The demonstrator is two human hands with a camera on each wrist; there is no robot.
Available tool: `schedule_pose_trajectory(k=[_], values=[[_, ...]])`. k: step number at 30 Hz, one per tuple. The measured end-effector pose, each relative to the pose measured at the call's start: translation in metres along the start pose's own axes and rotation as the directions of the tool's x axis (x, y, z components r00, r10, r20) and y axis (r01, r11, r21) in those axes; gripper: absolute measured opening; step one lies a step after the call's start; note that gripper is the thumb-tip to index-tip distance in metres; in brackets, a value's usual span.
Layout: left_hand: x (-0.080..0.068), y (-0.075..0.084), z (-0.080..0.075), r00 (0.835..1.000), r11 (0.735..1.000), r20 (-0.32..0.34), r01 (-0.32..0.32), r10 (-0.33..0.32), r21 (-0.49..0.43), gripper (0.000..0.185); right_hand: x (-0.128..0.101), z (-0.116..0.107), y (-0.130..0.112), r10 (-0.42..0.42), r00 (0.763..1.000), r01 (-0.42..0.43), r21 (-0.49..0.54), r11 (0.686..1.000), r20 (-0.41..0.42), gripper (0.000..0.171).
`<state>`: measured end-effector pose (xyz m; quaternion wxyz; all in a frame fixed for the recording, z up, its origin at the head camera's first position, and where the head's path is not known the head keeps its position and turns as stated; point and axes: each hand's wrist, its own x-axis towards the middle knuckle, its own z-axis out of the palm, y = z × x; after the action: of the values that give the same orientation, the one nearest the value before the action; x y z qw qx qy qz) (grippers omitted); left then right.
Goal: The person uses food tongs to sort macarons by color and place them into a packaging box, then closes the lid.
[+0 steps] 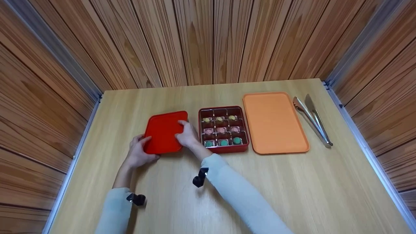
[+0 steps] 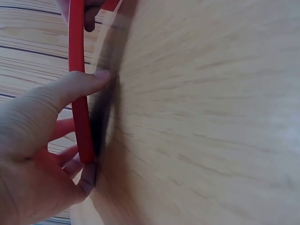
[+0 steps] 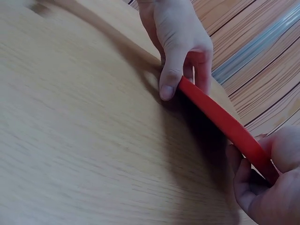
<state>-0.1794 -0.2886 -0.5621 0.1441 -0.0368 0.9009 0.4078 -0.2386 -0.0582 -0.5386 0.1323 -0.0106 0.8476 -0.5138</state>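
Both hands are on a square red lid at the left of the table. My left hand grips its lower left corner, with the thumb over the near rim. My right hand holds the lid's right side, the thumb on top and the curled fingers under the edge. A dark shadow shows beneath the lid's near rim in both wrist views. Just right of the right hand stands a dark red box with a divided insert, holding rows of yellow, pink and green sweets.
An orange tray lies right of the box. Beside it are metal tongs and a broad-bladed knife or server. Wooden panel walls border the table at the back and sides.
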Motion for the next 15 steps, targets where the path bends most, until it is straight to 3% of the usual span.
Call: schedule_pose_trajectory(k=[9,15], values=[[-0.003,0.007,-0.009,0.999,0.998,0.035,0.023,-0.022,-0.052,0.097,0.004,-0.007,-0.008,-0.001,0.999,0.0,0.032,0.999,0.038,0.066],[-0.008,0.017,-0.009,1.0,0.997,-0.016,-0.018,0.017,-0.079,0.094,0.002,-0.02,-0.018,-0.023,0.998,0.021,0.042,0.999,0.054,0.069]])
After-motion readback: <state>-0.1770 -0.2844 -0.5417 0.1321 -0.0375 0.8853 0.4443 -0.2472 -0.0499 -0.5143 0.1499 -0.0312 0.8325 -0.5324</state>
